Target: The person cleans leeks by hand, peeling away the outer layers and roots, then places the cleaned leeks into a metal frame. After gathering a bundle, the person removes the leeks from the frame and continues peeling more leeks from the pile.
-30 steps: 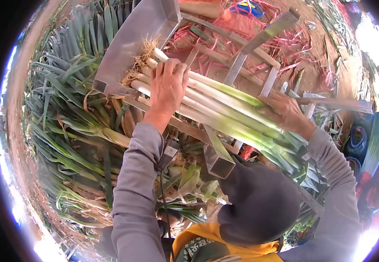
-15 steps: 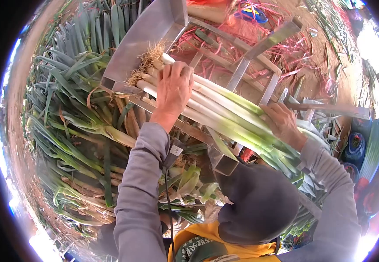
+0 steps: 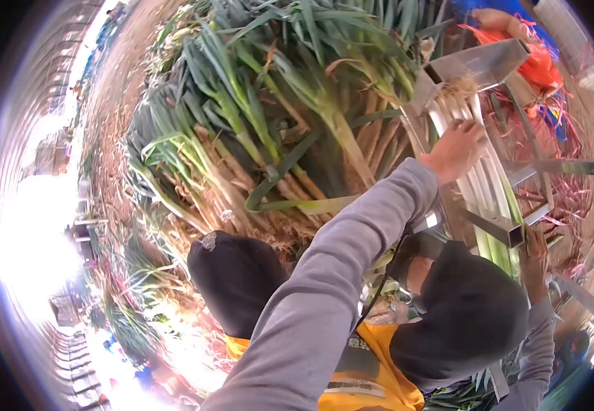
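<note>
Several leeks (image 3: 478, 168) lie side by side in a metal frame (image 3: 492, 226), their roots toward the metal trough (image 3: 488, 65) and green leaves toward me. My left hand (image 3: 458, 151) is closed over the white stalks just below the roots, fingers curled across them. At the green end, my right hand (image 3: 535, 257) is closed at the right edge of the bunch, beside a metal bar; part of it is hidden behind the leaves and frame.
A large heap of leeks (image 3: 276, 130) spreads on the ground left of the frame. Orange plastic (image 3: 543, 68) and pink strings (image 3: 574, 198) lie to the right. Below are dark-covered knees (image 3: 461, 308) and yellow cloth (image 3: 379, 346). A cable (image 3: 379, 291) hangs by my left sleeve.
The view has turned left, so the frame and leeks appear farther right and steeper. Both hands remain at the bunch. More of the heap and a second knee now show.
</note>
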### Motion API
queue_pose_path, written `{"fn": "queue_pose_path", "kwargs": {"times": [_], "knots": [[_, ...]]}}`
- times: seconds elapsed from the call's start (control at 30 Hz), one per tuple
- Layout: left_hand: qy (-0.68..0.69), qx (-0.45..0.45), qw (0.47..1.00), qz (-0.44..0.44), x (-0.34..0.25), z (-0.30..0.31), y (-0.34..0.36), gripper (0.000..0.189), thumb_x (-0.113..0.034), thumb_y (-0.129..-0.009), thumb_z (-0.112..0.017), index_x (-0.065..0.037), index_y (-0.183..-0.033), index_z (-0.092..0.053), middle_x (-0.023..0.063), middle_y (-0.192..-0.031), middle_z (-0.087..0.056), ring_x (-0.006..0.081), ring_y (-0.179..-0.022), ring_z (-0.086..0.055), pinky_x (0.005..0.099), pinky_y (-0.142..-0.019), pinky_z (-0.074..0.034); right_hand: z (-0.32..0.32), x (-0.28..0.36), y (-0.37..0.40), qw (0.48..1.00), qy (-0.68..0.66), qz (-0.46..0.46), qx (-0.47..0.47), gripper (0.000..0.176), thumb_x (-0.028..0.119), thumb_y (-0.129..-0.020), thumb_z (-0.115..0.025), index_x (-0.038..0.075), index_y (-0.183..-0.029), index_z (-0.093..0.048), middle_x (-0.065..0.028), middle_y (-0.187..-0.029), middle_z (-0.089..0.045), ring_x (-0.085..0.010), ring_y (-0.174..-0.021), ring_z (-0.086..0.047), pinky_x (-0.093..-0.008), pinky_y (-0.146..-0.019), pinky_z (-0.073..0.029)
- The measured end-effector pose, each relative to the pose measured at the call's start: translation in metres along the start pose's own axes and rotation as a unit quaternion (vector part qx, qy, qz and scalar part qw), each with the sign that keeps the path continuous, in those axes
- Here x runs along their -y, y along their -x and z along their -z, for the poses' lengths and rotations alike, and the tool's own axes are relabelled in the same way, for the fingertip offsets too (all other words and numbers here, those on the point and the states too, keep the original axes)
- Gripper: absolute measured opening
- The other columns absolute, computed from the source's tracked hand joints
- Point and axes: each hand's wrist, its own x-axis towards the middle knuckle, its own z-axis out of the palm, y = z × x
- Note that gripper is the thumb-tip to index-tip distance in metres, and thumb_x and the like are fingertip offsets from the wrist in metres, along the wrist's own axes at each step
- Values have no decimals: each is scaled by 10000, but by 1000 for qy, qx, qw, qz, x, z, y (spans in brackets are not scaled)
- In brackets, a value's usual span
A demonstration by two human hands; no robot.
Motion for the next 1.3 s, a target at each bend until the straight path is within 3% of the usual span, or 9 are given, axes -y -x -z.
{"fn": "queue_pose_path", "kwargs": {"times": [0.13,0.23,0.27,0.37,0.53,0.67,0.73,0.97,1.3], "knots": [[107,33,990,84,-30,63,43,294,-190,-912,-661,-49,-1169,-684,155,-1196,-604,353,-1168,-572,484,-978,-465,19,-4,-6,999,-37,-3,3,339,155,-982,-586,35,-1299,-590,-190,-1058,-631,-387,-1009,-601,-464,-861,-490],[260,102,951,134,-63,130,95,287,-215,-940,-644,-33,-1161,-671,187,-1119,-623,392,-1030,-630,482,-889,-513,56,-20,-35,994,-36,-98,-30,321,165,-1030,-544,46,-1319,-616,-60,-1133,-665,-180,-939,-617,-343,-835,-504],[253,171,942,141,-77,157,114,299,-229,-951,-638,-30,-1175,-659,196,-1089,-629,399,-982,-644,482,-856,-526,73,-17,-50,993,-40,9,-113,328,196,-1042,-540,55,-1325,-625,-45,-1133,-675,-137,-906,-607,-310,-814,-507],[301,315,889,144,-115,233,171,346,-262,-982,-615,-39,-1246,-615,209,-1061,-633,403,-975,-654,490,-833,-531,157,131,-94,967,-167,-175,-80,341,242,-1038,-556,65,-1316,-646,-51,-1062,-699,-100,-885,-620,-264,-753,-506],[205,495,839,99,-133,277,249,404,-277,-972,-621,-46,-1300,-570,196,-1060,-636,387,-984,-654,482,-870,-507,136,324,-145,963,-245,11,114,367,251,-976,-602,24,-1255,-672,-63,-927,-692,-123,-767,-625,-280,-727,-522],[130,389,910,67,-133,269,304,387,-241,-936,-627,-45,-1266,-580,164,-1043,-644,362,-962,-658,459,-870,-499,1,389,-196,925,-121,290,212,379,336,-965,-608,14,-1149,-687,-177,-976,-709,-311,-851,-701,-396,-807,-543],[-4,267,963,25,-127,280,320,352,-178,-883,-628,-45,-1207,-600,127,-1002,-646,312,-939,-659,419,-851,-494,-84,419,-208,931,-136,253,226,377,363,-947,-611,14,-1063,-693,-208,-1012,-705,-403,-924,-678,-469,-842,-530],[-71,269,950,138,-123,325,352,416,-117,-863,-596,-35,-1271,-594,63,-896,-604,222,-847,-636,371,-780,-471,-292,483,-163,968,-18,185,166,209,215,-832,-677,39,-944,-689,-214,-976,-709,-415,-948,-679,-507,-829,-536],[-45,288,945,148,-130,338,385,494,-101,-869,-589,-32,-1358,-559,59,-907,-610,217,-867,-626,352,-787,-453,-200,463,-234,985,-95,137,-49,241,240,-897,-641,20,-991,-659,-223,-1025,-681,-412,-970,-656,-482,-811,-510]]}}
